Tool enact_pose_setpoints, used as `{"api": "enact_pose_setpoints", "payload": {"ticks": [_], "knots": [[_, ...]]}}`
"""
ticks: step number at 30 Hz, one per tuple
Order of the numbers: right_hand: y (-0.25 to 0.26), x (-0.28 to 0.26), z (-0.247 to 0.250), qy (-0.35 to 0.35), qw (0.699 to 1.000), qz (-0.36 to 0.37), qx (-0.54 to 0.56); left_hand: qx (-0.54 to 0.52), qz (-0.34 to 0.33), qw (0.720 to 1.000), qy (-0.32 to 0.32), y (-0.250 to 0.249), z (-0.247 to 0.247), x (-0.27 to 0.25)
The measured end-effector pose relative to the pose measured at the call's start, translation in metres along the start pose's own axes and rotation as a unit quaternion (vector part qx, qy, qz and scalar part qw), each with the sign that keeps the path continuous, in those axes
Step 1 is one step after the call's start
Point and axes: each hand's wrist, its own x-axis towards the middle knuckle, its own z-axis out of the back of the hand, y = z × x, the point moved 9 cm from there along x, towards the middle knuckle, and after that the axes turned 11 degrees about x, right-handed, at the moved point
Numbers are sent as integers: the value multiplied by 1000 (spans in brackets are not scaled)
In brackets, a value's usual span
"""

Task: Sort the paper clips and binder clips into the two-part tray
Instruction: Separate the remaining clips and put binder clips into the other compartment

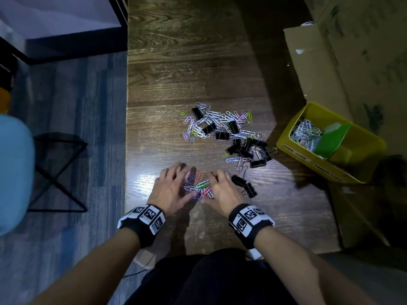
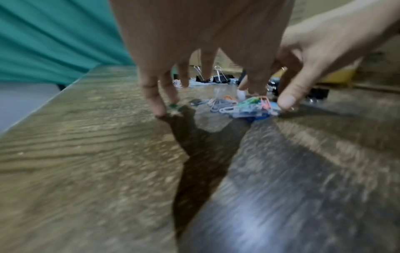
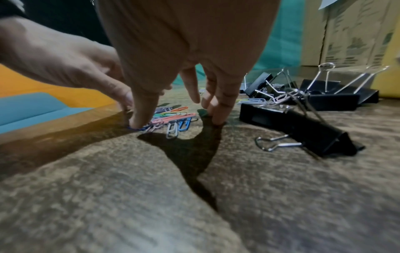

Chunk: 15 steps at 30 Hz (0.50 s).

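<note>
A small heap of coloured paper clips (image 1: 198, 186) lies near the table's front edge, between my two hands. My left hand (image 1: 174, 186) has its fingers spread, tips down on the wood at the heap's left. My right hand (image 1: 222, 188) stands the same way on the heap's right, its thumb pressing a blue clip (image 3: 136, 128). Two black binder clips (image 1: 244, 186) lie just right of the right hand. A larger mixed pile (image 1: 215, 124) of paper clips and binder clips lies farther back. The yellow two-part tray (image 1: 308, 159) stands at the right, with paper clips (image 1: 304, 130) left of its green divider (image 1: 330, 139).
Cardboard boxes (image 1: 319, 62) stand behind and beside the tray at the right. The wooden table (image 1: 176, 62) ends at a left edge, with blue floor and a black stool frame (image 1: 57, 172) beyond. A cluster of binder clips (image 1: 251, 150) lies between the piles and the tray.
</note>
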Motion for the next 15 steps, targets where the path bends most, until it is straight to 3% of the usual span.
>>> {"api": "enact_pose_setpoints", "payload": {"ticks": [2, 3, 7, 15], "knots": [[-2, -3, 0, 13, 999, -29, -31, 26, 81, 994, 71, 4, -10, -1], [-2, -2, -3, 22, 998, -34, -47, 48, 89, 990, 98, 0, -16, -1], [0, 7, -14, 33, 997, -42, -50, 79, 55, 987, 130, -24, -24, 3], [9, 5, -8, 35, 999, 0, 0, 36, -18, 993, 114, -38, -25, 3]]}}
